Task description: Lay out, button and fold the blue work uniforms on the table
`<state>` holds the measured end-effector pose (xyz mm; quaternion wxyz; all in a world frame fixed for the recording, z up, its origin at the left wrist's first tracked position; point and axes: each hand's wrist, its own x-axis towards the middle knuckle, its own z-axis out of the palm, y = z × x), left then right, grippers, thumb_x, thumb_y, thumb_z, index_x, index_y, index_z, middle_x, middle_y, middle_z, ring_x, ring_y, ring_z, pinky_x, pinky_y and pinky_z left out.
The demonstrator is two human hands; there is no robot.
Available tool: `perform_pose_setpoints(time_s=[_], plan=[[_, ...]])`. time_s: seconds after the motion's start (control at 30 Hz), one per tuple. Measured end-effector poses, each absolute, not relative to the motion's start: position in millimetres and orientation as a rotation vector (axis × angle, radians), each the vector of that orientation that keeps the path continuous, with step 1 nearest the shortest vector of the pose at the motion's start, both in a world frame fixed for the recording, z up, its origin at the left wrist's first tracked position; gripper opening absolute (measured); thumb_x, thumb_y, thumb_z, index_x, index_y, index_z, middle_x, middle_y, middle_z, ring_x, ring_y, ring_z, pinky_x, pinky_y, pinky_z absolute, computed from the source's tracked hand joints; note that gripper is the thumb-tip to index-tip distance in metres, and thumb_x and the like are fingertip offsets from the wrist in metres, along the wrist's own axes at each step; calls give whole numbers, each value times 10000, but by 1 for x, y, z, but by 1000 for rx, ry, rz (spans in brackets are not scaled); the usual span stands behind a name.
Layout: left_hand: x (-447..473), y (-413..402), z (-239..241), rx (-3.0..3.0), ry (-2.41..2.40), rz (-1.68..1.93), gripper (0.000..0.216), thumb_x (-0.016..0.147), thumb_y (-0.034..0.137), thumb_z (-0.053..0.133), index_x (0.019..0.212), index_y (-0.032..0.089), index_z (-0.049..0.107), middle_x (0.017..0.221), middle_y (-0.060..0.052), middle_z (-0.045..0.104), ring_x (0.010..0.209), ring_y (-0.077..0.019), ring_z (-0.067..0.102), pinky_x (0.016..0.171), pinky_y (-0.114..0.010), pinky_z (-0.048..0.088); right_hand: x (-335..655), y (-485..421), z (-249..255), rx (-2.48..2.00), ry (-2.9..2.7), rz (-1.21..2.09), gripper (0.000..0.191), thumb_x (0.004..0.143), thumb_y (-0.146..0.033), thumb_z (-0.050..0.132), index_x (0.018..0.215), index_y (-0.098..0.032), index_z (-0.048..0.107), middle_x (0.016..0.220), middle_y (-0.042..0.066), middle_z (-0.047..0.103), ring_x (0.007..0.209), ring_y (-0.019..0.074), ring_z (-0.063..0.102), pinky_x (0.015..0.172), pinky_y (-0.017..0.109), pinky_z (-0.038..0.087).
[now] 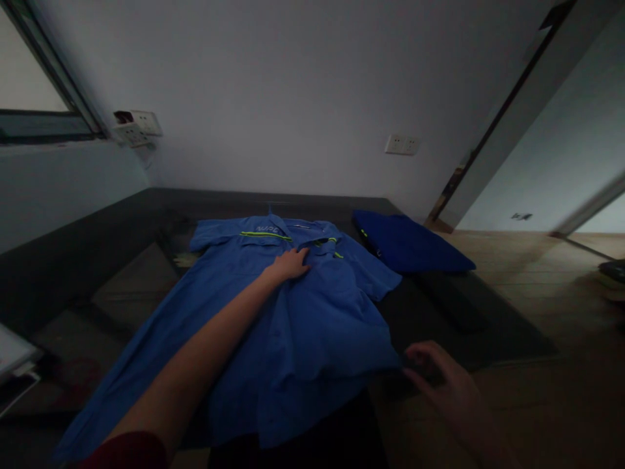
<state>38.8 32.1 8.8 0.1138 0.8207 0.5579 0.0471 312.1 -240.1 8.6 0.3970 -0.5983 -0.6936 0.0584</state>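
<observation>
A blue short-sleeved shirt (332, 326) with yellow-green piping lies spread on a dark glossy table (127, 228), its collar toward the wall and its lower edge toward me. My left hand (291, 264) rests on the upper front of the shirt near the button placket, fingers laid out on the cloth. Off to the right, my right hand (446, 378) pinches the shirt's lower right edge between thumb and fingers, and the fabric is drawn out toward it. That hand is dim and slightly blurred.
A folded darker blue garment (415, 244) lies at the table's right back. Wall sockets (402, 144) are set above the table, with another socket block (134, 130) in the left corner. A white object with a cable (17, 358) stands at the left edge. Wooden floor (517, 260) shows to the right.
</observation>
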Motion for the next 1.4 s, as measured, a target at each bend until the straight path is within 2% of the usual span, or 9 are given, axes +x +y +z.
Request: perform_pose_setpoints(time_s=[0.1,0.17,0.37,0.57,0.73,0.93,1.1,1.23,1.4], plan=[[42,34,-9,2406,1651,117,605,854,513,452,1400,277,337,1385,-180,429,1293,-373,371,996,-611,282,299,-250,1,-1411,-1865,290,159,847,-328,566,760,-231,657,743,33,658,647,161,639,581,246,542],[42,37,-21,2412,1653,139,591,876,531,399,1407,280,329,1452,-175,344,1362,-356,259,1022,-644,201,290,-251,-8,-1365,-1921,323,151,861,-278,543,864,-248,691,850,44,679,785,179,660,694,271,555],[39,51,-39,2422,1693,222,585,897,568,305,1424,313,300,1523,-120,228,1413,-285,145,1073,-606,123,286,-217,-37,-1499,-1913,190,309,806,-209,584,1104,-255,651,1185,90,588,1113,249,543,934,442,472],[33,73,-39,2345,1834,250,594,900,566,279,1428,295,305,1533,-99,212,1411,-286,152,1085,-596,116,284,-156,-23,-1488,-1977,248,335,738,-64,544,1031,-171,665,1100,101,610,1046,237,519,935,442,439],[26,90,-40,2299,1909,263,600,900,567,259,1427,286,315,1530,-111,214,1409,-293,157,1084,-598,118,289,-125,-8,-1460,-2036,301,238,784,-90,557,943,-205,692,1029,68,636,963,214,539,888,418,454],[23,94,-43,2315,1926,281,602,896,576,248,1422,295,328,1522,-93,246,1404,-300,169,1089,-596,114,304,-119,-4,-1385,-2152,403,286,845,-125,524,1083,-205,660,1150,79,613,1051,202,560,940,403,444],[23,91,-43,2311,1923,301,597,895,569,254,1419,294,333,1519,-97,253,1407,-290,166,1091,-588,121,297,-115,-2,-1404,-2273,231,296,840,-65,479,998,-197,690,1096,71,634,1014,207,557,914,402,469],[24,89,-42,2316,1934,320,585,901,549,260,1417,286,343,1512,-106,269,1403,-287,184,1091,-587,123,294,-122,13,-1390,-2258,24,218,879,-152,483,941,-209,684,1009,62,665,981,227,551,865,417,499],[24,90,-43,2313,1945,324,573,899,544,270,1409,297,357,1508,-79,286,1402,-281,187,1099,-570,134,297,-156,35,-1339,-2115,-123,244,919,-178,394,994,-187,626,1086,95,661,1033,216,591,891,405,501]])
